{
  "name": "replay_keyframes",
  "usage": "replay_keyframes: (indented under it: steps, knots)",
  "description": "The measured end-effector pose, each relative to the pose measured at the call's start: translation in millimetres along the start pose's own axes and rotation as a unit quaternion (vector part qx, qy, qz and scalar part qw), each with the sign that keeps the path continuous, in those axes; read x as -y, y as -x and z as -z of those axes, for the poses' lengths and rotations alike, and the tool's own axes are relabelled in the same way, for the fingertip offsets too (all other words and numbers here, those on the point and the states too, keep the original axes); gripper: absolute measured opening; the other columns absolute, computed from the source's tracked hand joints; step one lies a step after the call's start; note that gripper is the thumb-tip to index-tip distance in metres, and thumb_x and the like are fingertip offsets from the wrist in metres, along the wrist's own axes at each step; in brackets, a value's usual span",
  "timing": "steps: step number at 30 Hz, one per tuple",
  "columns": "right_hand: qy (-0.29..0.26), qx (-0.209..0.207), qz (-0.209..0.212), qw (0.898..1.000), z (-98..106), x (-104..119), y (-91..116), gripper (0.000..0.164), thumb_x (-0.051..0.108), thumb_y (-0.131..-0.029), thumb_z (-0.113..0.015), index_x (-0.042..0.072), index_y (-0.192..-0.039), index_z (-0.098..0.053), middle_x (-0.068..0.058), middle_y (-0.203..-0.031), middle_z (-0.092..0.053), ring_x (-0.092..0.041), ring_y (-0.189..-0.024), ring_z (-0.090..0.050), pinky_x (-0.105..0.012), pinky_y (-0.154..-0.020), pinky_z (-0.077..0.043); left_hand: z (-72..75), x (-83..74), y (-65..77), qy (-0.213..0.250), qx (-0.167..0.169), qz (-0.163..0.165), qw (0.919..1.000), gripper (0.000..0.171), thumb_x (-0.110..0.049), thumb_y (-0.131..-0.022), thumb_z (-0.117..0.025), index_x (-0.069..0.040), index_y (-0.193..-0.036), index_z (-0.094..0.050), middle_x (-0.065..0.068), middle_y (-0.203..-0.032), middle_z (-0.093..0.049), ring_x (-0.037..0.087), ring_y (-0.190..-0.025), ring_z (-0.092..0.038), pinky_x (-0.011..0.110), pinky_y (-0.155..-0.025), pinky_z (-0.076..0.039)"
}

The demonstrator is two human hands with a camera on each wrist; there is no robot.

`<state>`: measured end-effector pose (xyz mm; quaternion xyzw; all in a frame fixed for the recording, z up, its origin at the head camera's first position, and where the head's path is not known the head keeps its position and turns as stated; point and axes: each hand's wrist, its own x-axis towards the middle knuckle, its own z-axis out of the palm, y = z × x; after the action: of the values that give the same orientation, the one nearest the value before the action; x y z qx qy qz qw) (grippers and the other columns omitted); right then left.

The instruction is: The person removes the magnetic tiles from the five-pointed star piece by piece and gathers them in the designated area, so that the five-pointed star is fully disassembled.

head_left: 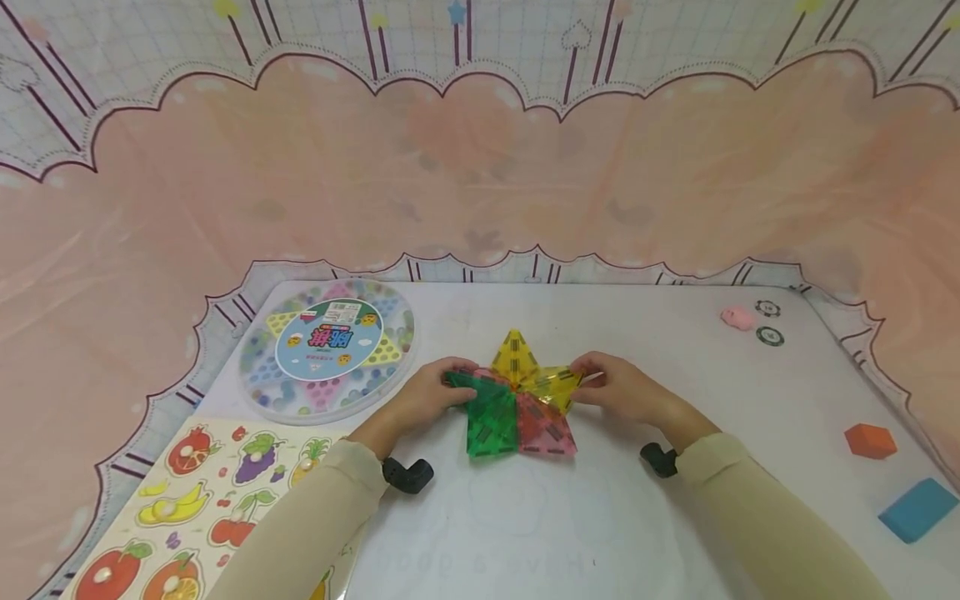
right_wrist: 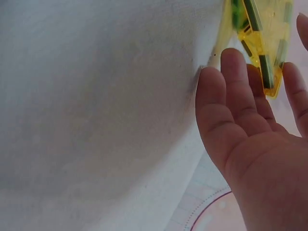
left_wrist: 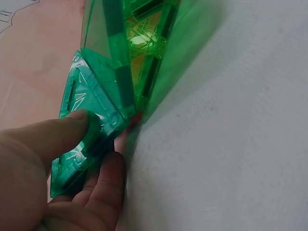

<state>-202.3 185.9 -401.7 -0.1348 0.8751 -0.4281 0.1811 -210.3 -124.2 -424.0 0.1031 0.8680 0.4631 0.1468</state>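
Observation:
A star of translucent magnetic tiles, with yellow, green and pink points, stands mid-table in the head view. My left hand (head_left: 435, 387) pinches the star's left green point (left_wrist: 79, 130), thumb on its face and fingers behind, as the left wrist view shows. At the other side, my right hand (head_left: 618, 389) is beside the yellow right point (head_left: 555, 383). In the right wrist view its fingers (right_wrist: 236, 91) are loosely extended around the tip of that yellow point, and the thumb is mostly out of frame. A pink point (head_left: 546, 427) and an upper yellow point (head_left: 514, 354) belong to the same star.
A round Chinese checkers set (head_left: 408, 350) lies at the back left, with a fruit puzzle board (head_left: 213, 492) in front of it. To the right are a pink figure (head_left: 738, 317), two round chips (head_left: 769, 336), an orange block (head_left: 870, 441) and a blue block (head_left: 918, 510).

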Motion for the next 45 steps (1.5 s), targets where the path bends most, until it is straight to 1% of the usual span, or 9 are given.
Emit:
replay_keyframes:
  steps: [2,8,9,11,20,27,36,39,45]
  knots:
    - [-0.004,0.004,0.004,1.000,0,1,-1,0.034,0.025,-0.082,-0.065,0.013,-0.110,-0.053,-0.004,-0.114,-0.053,-0.022,-0.101,-0.052,-0.036,-0.079,-0.045,0.3,-6.0,2.9,0.004,0.000,0.001,1.0000,0.035,-0.028,-0.080,-0.067,-0.025,-0.113,-0.058,-0.004,-0.113,-0.054,0.017,-0.103,-0.046,0.038,-0.090,-0.035]
    - [0.003,0.001,0.014,1.000,2,3,-4,0.028,0.022,-0.081,-0.066,0.013,-0.105,-0.055,-0.003,-0.109,-0.054,-0.022,-0.097,-0.051,-0.036,-0.078,-0.043,0.6,-8.8,2.1,0.018,0.005,0.000,0.9998,0.035,-0.025,-0.081,-0.067,-0.020,-0.114,-0.058,-0.001,-0.111,-0.055,0.017,-0.100,-0.048,0.039,-0.090,-0.036]
    - [0.007,0.001,0.017,1.000,2,4,-4,0.027,0.022,-0.081,-0.065,0.013,-0.105,-0.055,-0.003,-0.107,-0.055,-0.022,-0.096,-0.050,-0.035,-0.077,-0.043,-0.1,-3.9,-1.1,0.018,0.005,-0.001,0.9998,0.034,-0.027,-0.080,-0.067,-0.022,-0.113,-0.058,-0.002,-0.110,-0.055,0.016,-0.100,-0.049,0.038,-0.090,-0.036]
    - [0.011,-0.001,0.017,1.000,3,4,-5,0.027,0.021,-0.081,-0.066,0.014,-0.104,-0.055,-0.003,-0.105,-0.055,-0.022,-0.094,-0.050,-0.034,-0.075,-0.042,-0.1,-3.3,-1.5,0.016,0.002,-0.003,0.9999,0.033,-0.028,-0.080,-0.068,-0.024,-0.111,-0.058,-0.004,-0.110,-0.055,0.015,-0.100,-0.049,0.038,-0.090,-0.035]
    - [0.021,0.002,-0.004,1.000,1,0,-7,0.022,0.014,-0.083,-0.063,0.016,-0.103,-0.054,-0.006,-0.104,-0.053,-0.023,-0.088,-0.048,-0.032,-0.066,-0.044,-0.8,-3.3,-1.9,0.030,0.005,0.006,0.9995,0.031,-0.027,-0.080,-0.068,-0.025,-0.110,-0.059,-0.005,-0.106,-0.057,0.014,-0.095,-0.051,0.035,-0.088,-0.037]
    - [0.021,0.009,-0.015,1.000,1,-1,-3,0.021,0.014,-0.085,-0.061,0.016,-0.104,-0.056,-0.007,-0.113,-0.052,-0.024,-0.094,-0.048,-0.032,-0.070,-0.044,-1.5,-2.2,-2.0,0.044,0.007,0.005,0.9990,0.036,-0.025,-0.079,-0.068,-0.019,-0.113,-0.058,-0.002,-0.108,-0.057,0.016,-0.096,-0.051,0.038,-0.089,-0.037]
    - [0.030,0.018,-0.010,0.999,4,-4,2,0.019,0.017,-0.085,-0.061,0.018,-0.103,-0.057,-0.009,-0.120,-0.049,-0.027,-0.106,-0.046,-0.040,-0.084,-0.042,-0.7,2.0,-2.4,0.032,0.010,0.008,0.9994,0.031,-0.027,-0.080,-0.068,-0.025,-0.110,-0.059,-0.005,-0.107,-0.056,0.015,-0.096,-0.050,0.035,-0.088,-0.038]
    - [0.031,0.015,-0.007,0.999,7,-7,6,0.018,0.017,-0.085,-0.060,0.018,-0.103,-0.058,-0.007,-0.118,-0.050,-0.026,-0.107,-0.046,-0.043,-0.088,-0.039,-1.1,2.4,-2.6,0.029,0.011,0.011,0.9995,0.030,-0.027,-0.080,-0.068,-0.026,-0.109,-0.059,-0.005,-0.107,-0.056,0.015,-0.096,-0.050,0.036,-0.088,-0.038]
    - [-0.004,0.010,0.012,1.000,24,-13,15,0.021,0.014,-0.085,-0.059,0.014,-0.106,-0.058,-0.007,-0.112,-0.051,-0.025,-0.099,-0.050,-0.036,-0.080,-0.045,-0.3,1.8,-3.2,0.023,0.012,0.012,0.9996,0.031,-0.029,-0.079,-0.068,-0.027,-0.109,-0.058,-0.006,-0.109,-0.055,0.015,-0.099,-0.049,0.037,-0.090,-0.036]
